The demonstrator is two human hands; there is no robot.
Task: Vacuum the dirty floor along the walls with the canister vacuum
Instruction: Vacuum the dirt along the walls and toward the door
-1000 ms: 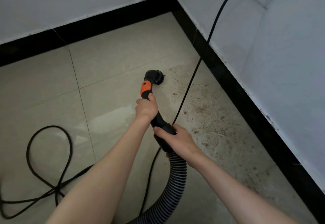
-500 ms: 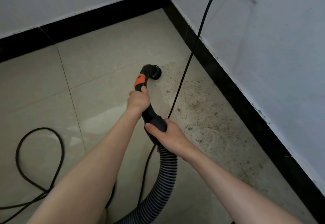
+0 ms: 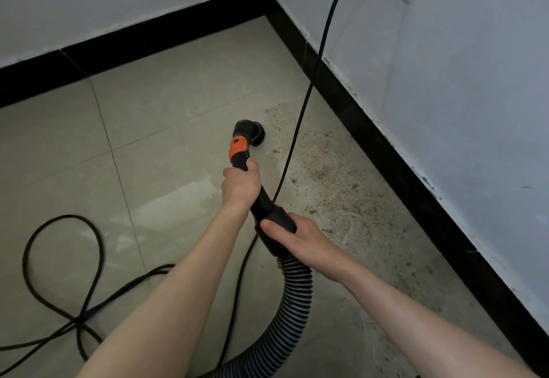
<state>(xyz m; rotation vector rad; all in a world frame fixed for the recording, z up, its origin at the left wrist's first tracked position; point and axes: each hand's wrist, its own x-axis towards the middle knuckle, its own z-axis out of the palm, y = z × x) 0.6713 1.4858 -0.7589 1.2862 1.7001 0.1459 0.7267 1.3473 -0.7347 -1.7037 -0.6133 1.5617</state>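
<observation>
Gripping one vacuum wand [image 3: 261,199], two hands: left hand [image 3: 241,184], right hand [image 3: 300,239]

Soft, even daylight here, moderately bright, no hard shadows anywhere. A pale sheen sits on the floor [image 3: 166,199] left of centre, mild glare only. Walls [image 3: 475,110] read cool grey-blue. Wide-angle bending shows: the skirting [image 3: 416,175] bows toward the edges. Focus is fair, with slight softness at the corners.
</observation>
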